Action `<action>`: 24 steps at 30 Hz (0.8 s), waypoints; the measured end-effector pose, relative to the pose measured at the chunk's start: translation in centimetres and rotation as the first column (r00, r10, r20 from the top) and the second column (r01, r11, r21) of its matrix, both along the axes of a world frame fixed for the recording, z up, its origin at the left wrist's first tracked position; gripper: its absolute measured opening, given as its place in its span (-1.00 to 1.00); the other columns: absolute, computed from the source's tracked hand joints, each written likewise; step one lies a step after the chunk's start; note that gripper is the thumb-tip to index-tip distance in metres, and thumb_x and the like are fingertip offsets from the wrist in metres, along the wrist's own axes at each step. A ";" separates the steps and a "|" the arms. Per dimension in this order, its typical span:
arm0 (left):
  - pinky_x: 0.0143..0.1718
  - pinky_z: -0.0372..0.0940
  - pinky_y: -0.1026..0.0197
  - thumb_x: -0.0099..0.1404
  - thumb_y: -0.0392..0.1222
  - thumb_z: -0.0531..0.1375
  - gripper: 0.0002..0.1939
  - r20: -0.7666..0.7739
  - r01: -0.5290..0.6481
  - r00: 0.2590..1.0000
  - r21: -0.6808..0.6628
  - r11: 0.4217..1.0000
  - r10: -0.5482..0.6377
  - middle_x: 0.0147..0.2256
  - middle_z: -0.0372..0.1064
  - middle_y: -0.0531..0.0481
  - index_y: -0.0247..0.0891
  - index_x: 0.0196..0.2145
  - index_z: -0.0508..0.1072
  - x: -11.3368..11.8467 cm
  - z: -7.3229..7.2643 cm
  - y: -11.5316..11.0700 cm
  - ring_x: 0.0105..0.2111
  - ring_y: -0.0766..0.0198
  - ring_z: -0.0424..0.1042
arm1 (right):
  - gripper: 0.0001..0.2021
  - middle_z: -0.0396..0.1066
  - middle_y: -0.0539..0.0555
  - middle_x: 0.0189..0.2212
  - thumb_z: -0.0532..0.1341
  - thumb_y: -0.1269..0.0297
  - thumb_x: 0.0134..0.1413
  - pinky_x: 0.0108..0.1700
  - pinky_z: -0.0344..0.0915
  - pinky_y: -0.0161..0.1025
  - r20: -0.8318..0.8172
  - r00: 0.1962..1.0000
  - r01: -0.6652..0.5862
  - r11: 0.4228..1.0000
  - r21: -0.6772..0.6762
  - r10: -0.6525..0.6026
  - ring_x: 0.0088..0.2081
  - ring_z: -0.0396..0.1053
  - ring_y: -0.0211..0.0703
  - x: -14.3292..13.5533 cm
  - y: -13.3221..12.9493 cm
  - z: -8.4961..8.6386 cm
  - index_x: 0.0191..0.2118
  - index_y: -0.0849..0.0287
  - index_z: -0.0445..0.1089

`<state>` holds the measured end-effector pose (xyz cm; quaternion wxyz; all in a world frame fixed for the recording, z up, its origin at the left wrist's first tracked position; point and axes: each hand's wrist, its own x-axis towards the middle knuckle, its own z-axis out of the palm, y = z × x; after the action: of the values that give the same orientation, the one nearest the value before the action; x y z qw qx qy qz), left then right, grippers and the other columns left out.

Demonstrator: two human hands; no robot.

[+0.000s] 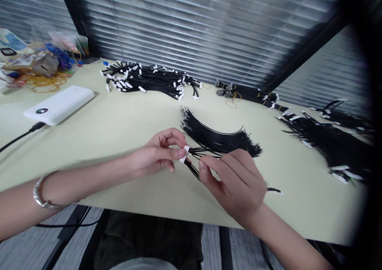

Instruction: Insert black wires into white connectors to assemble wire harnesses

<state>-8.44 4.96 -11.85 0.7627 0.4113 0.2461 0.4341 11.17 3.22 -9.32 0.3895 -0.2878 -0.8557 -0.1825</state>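
Observation:
A small white connector [184,154] is pinched between the thumb and fingers of my left hand [165,149]. Several thin black wires [193,169] run from it to the right, towards and under my right hand [235,178]. The thumb and index finger of my right hand are closed together at the wires; part of the wires is hidden behind that hand. Just beyond both hands lies a curved bundle of loose black wires [216,136]. One wire end with a white tip [276,190] shows to the right of my right hand.
A white power bank [59,104] with a black cable lies at the left. Behind it are plastic bags and yellow rubber bands [44,81]. Black cables with white connectors [149,79] lie at the back. More black wire bundles [334,142] lie at the right, near blinds [191,27].

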 end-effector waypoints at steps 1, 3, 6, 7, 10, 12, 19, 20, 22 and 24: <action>-0.66 0.33 0.47 0.12 -0.36 0.26 -0.82 -0.002 -0.002 1.000 -0.001 1.000 0.002 -0.40 0.37 0.09 -0.26 -0.32 0.34 0.0 0.0 0.0 -0.41 0.34 0.45 | -0.92 0.20 -0.06 -0.66 0.26 0.46 -0.06 -0.45 0.04 -0.26 0.006 1.000 -0.002 1.000 -0.002 0.002 -0.51 0.04 -0.27 0.0 0.0 0.0 -0.41 0.18 0.34; -0.67 0.32 0.48 0.11 -0.35 0.28 -0.81 0.007 -0.007 1.000 0.009 1.000 0.007 -0.41 0.37 0.09 -0.26 -0.32 0.35 0.0 -0.2 0.1 -0.41 0.33 0.45 | -0.92 0.21 -0.06 -0.66 0.26 0.46 -0.06 -0.44 0.05 -0.26 0.016 1.000 -0.007 1.000 -0.007 0.007 -0.51 0.04 -0.28 0.0 0.0 0.0 -0.41 0.18 0.34; -0.68 0.31 0.48 0.10 -0.33 0.29 -0.80 0.022 -0.011 1.000 0.024 1.000 0.010 -0.42 0.37 0.09 -0.25 -0.31 0.35 0.0 -0.7 0.2 -0.42 0.33 0.45 | -0.92 0.20 -0.07 -0.66 0.25 0.47 -0.05 -0.44 0.04 -0.26 0.014 1.000 -0.008 1.000 -0.004 0.008 -0.52 0.04 -0.28 0.1 0.1 0.0 -0.43 0.18 0.34; -0.68 0.31 0.48 0.09 -0.33 0.29 -0.80 0.022 -0.013 1.000 0.025 1.000 0.012 -0.42 0.36 0.09 -0.26 -0.31 0.35 0.0 -0.7 0.2 -0.42 0.33 0.46 | -0.92 0.20 -0.07 -0.66 0.25 0.47 -0.05 -0.45 0.04 -0.26 0.010 1.000 -0.005 1.000 -0.002 0.005 -0.52 0.05 -0.28 0.1 0.1 0.0 -0.43 0.18 0.34; -0.68 0.31 0.48 0.09 -0.33 0.29 -0.80 0.012 -0.016 1.000 0.019 1.000 0.016 -0.42 0.35 0.09 -0.26 -0.32 0.35 0.0 -0.6 0.2 -0.42 0.34 0.45 | -0.92 0.21 -0.06 -0.66 0.25 0.47 -0.05 -0.45 0.05 -0.26 0.006 1.000 0.000 1.000 -0.001 0.000 -0.52 0.06 -0.28 0.0 0.1 0.0 -0.42 0.19 0.34; -0.67 0.32 0.48 0.09 -0.34 0.29 -0.80 -0.007 -0.012 1.000 0.007 1.000 0.012 -0.40 0.35 0.10 -0.26 -0.33 0.35 0.0 -0.3 0.1 -0.41 0.34 0.45 | -0.92 0.23 -0.06 -0.66 0.26 0.47 -0.05 -0.45 0.04 -0.26 0.004 1.000 -0.006 1.000 -0.001 0.006 -0.52 0.05 -0.28 -0.1 0.0 0.0 -0.41 0.19 0.34; -0.65 0.34 0.45 0.09 -0.33 0.29 -0.81 -0.064 0.005 0.998 0.004 1.000 -0.004 -0.39 0.32 0.09 -0.27 -0.34 0.35 0.0 0.1 -0.1 -0.38 0.31 0.44 | -0.92 0.23 -0.06 -0.66 0.25 0.46 -0.04 -0.44 0.05 -0.25 0.027 0.999 -0.020 1.000 -0.003 0.020 -0.52 0.07 -0.28 -0.2 0.0 -0.3 -0.40 0.20 0.34; -0.65 0.34 0.45 0.09 -0.33 0.30 -0.81 -0.073 0.007 0.997 0.007 1.000 -0.007 -0.40 0.33 0.09 -0.27 -0.34 0.35 -0.1 0.1 -0.1 -0.38 0.31 0.44 | -0.92 0.23 -0.06 -0.66 0.25 0.46 -0.04 -0.44 0.05 -0.25 0.028 0.999 -0.023 1.000 -0.004 0.023 -0.52 0.08 -0.28 -0.2 0.0 -0.3 -0.39 0.20 0.34; -0.65 0.33 0.45 0.07 -0.32 0.31 -0.80 -0.080 0.010 0.997 0.014 1.000 -0.009 -0.41 0.34 0.08 -0.27 -0.35 0.35 -0.1 0.1 -0.1 -0.39 0.30 0.45 | -0.91 0.23 -0.06 -0.66 0.25 0.48 -0.04 -0.43 0.05 -0.25 0.029 0.999 -0.023 1.000 -0.008 0.023 -0.51 0.09 -0.28 -0.2 -0.1 -0.4 -0.37 0.20 0.34; -0.65 0.33 0.43 0.06 -0.31 0.32 -0.80 -0.085 0.010 0.996 0.023 1.000 -0.008 -0.43 0.36 0.08 -0.28 -0.36 0.36 0.0 -0.1 -0.1 -0.40 0.30 0.45 | -0.90 0.23 -0.06 -0.65 0.25 0.48 -0.04 -0.43 0.06 -0.25 0.034 0.999 -0.021 1.000 -0.013 0.021 -0.51 0.09 -0.28 -0.1 -0.3 -0.6 -0.35 0.20 0.34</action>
<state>-8.49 4.86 -11.90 0.7488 0.4394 0.2711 0.4157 11.02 2.94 -9.89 0.3750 -0.2781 -0.8663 -0.1776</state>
